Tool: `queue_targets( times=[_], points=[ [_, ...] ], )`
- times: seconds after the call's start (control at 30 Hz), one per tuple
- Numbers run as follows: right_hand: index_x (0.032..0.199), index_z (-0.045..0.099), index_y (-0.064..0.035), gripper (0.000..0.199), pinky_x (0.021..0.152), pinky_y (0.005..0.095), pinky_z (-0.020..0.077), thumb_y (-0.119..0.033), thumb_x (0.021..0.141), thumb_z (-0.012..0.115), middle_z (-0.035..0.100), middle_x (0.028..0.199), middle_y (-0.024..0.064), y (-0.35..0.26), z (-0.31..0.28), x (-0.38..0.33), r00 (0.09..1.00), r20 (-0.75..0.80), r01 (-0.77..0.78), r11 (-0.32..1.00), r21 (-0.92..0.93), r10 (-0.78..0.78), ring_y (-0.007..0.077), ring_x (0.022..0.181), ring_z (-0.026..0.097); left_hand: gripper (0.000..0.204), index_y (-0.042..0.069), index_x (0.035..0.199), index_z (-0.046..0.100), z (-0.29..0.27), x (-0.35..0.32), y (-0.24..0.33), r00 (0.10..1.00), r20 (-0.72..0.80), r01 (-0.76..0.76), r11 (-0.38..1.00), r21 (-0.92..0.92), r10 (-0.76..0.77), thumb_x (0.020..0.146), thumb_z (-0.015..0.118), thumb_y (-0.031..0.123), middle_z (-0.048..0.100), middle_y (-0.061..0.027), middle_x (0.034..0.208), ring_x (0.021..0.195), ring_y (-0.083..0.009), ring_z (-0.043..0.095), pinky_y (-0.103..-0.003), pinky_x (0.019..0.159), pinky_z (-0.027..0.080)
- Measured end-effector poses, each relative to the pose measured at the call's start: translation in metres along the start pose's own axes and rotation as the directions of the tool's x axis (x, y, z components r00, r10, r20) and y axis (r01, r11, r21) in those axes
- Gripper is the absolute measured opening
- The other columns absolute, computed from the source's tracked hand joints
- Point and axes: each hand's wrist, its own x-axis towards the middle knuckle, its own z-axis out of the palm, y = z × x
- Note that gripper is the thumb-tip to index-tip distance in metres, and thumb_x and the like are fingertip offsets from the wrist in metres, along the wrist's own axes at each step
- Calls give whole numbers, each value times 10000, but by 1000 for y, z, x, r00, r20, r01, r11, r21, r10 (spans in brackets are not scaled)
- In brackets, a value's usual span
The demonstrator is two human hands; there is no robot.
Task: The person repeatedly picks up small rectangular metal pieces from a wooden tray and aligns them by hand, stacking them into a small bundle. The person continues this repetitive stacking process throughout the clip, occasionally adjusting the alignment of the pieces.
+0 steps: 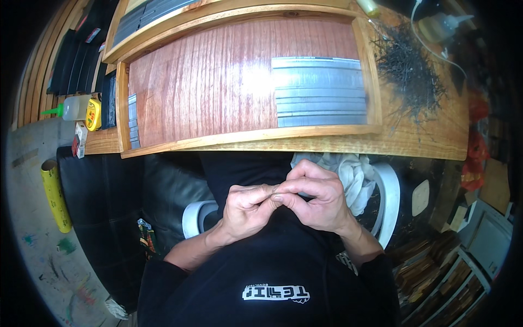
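Observation:
My left hand [249,210] and my right hand [317,199] meet in front of my chest, below the table's near edge. Thumbs and forefingers of both are pinched tip to tip. Whatever sits between the fingertips is too small or too hidden to make out. Beyond them, on the table, lies a shallow wooden tray [245,138] with a reddish wood-grained bottom. Inside it, a block of grey flat strips [321,92] lies side by side at the right, and a few short grey strips [133,121] stand along the left wall.
A tangled pile of thin dark strands [409,76] lies right of the tray, near a squeeze bottle [441,27] and a white cable. At left are a green-tipped bottle [73,108], a yellow container [93,114] and dark strips [76,62]. White cloth [354,180] hangs by the white chair arm [388,204].

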Motion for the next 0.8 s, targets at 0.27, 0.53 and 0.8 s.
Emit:
queue_targets(
  times=[0.27, 0.53, 0.8],
  points=[
    [925, 785, -12, 152, 617, 263, 515, 11, 795, 860, 667, 829, 64, 1, 0, 0, 1000, -15, 14, 1000, -27, -15, 147, 714, 649, 204, -37, 1138, 761, 3, -1, 1, 1000, -21, 9, 1000, 0, -9, 937, 751, -8, 786, -143, 886, 784, -164, 764, -257, 692, 587],
    [926, 781, -6, 135, 624, 284, 521, 23, 802, 827, 667, 844, 71, -7, -10, 1, 999, -29, -17, 999, -42, 16, 175, 734, 661, 199, -44, 1131, 760, 4, 11, 7, 999, 2, -51, 999, -9, 51, 934, 738, -26, 788, -163, 910, 804, -207, 778, -281, 714, 601],
    [931, 780, -2, 144, 620, 286, 518, 27, 798, 828, 662, 842, 69, -10, -6, 0, 1000, -13, -2, 998, -62, 1, 171, 732, 655, 134, -74, 1054, 757, 2, 10, 6, 997, 24, -68, 997, 38, 67, 929, 747, -27, 775, -155, 858, 760, -173, 754, -265, 661, 577]
  ],
)
